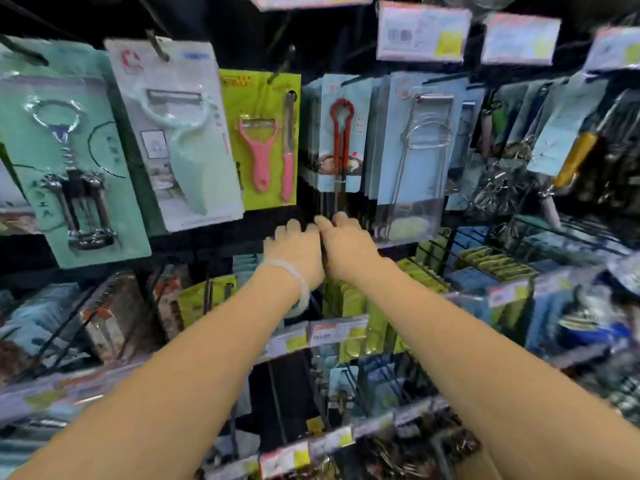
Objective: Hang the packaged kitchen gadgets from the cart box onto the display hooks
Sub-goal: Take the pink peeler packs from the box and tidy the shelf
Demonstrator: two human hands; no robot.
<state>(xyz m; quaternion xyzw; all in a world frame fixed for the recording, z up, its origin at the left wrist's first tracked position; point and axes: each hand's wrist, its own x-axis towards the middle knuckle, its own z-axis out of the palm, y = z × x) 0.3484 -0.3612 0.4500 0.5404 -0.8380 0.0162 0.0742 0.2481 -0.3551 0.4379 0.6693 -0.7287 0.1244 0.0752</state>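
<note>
Crowded display hooks (284, 62) fill the wall; left hand (294, 247) and right hand (348, 242) meet under the red-tool pack (341, 133) at twelve o'clock, grips unclear, probably settling it; cart box unseen.

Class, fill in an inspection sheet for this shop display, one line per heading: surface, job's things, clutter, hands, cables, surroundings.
Surface: dark hook wall.
Job's things: red tool pack hangs above both hands; pink peeler pack beside it.
Clutter: crowded lower packs.
Hands: left hand and right hand meet below the pack; grip unclear.
Cables: nothing seen.
Surroundings: price tags overhead; corkscrew pack far left.
</note>
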